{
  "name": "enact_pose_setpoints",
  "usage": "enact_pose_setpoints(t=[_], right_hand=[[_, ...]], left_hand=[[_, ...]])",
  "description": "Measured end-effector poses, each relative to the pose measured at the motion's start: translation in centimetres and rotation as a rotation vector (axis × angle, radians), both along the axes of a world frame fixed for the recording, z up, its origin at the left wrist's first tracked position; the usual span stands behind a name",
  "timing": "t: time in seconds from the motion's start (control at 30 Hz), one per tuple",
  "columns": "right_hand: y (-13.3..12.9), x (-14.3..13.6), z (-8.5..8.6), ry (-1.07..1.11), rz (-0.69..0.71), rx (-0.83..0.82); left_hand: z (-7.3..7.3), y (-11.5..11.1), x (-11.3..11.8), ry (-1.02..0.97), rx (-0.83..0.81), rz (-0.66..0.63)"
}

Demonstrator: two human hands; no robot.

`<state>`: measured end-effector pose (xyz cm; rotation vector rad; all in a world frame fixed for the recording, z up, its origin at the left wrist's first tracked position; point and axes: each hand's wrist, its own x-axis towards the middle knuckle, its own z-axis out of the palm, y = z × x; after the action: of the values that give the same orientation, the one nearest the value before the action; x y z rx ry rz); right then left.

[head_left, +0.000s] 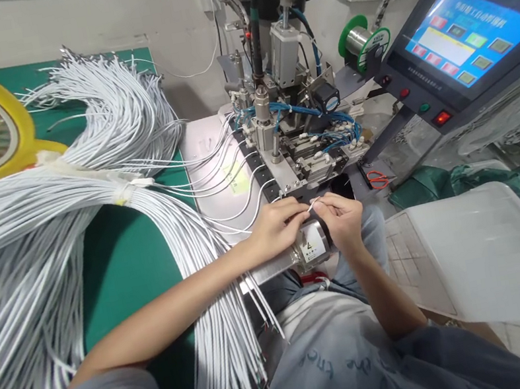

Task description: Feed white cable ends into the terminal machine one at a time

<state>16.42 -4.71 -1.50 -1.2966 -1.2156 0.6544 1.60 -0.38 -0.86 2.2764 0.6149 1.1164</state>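
Note:
Both hands meet at the front edge of a soldering machine (pixel 276 144). My left hand (pixel 280 226) is closed, its fingertips pinching a white cable (pixel 311 206). Close beside it, my right hand (pixel 341 215) pinches the end of the same cable between thumb and fingers. Just below the hands sits a metal cylinder with a white label (pixel 313 243). Several more white cables (pixel 237 208) run from the left into the machine's row of slots. A thick bundle of white cables (pixel 163 218) lies left of my left forearm, with stripped ends hanging down.
A green table (pixel 122 266) carries the cable bundles, and a yellow fan (pixel 20 122) stands at the far left. To the right are a control screen (pixel 468 37), a solder wire spool (pixel 359 43), red-handled scissors (pixel 378 179) and a white plastic bin (pixel 492 254).

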Motion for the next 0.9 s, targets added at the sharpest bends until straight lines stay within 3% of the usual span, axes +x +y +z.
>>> enact_pose_setpoints(t=[0.1,0.23,0.3,0.37,0.7,0.77,0.9], right_hand=[[0.5,1.2,0.3,0.085,0.197,-0.094],[1.3,2.9,1.4,-0.040,0.369,-0.189],[1.5,3.2,1.8,-0.135,0.370,-0.200],[1.4,3.0,1.8,-0.186,0.345,-0.196],[0.6,0.9,-0.4,0.073,0.087,-0.122],[0.6,0.9,-0.4,0.065,0.084,-0.129],[0.7,1.6,0.4,-0.117,0.127,-0.149]], left_hand=[[0.2,0.6,-0.2,0.034,0.017,-0.073],[0.5,1.5,-0.9,0.274,0.332,-0.086],[0.5,1.7,-1.0,0.357,0.456,-0.048],[0.4,1.8,-1.0,0.365,0.476,-0.014],[-0.6,0.7,-0.2,0.141,0.002,-0.098],[-0.6,0.7,-0.3,0.176,0.024,-0.087],[-0.6,0.8,-0.4,0.312,0.226,-0.012]])
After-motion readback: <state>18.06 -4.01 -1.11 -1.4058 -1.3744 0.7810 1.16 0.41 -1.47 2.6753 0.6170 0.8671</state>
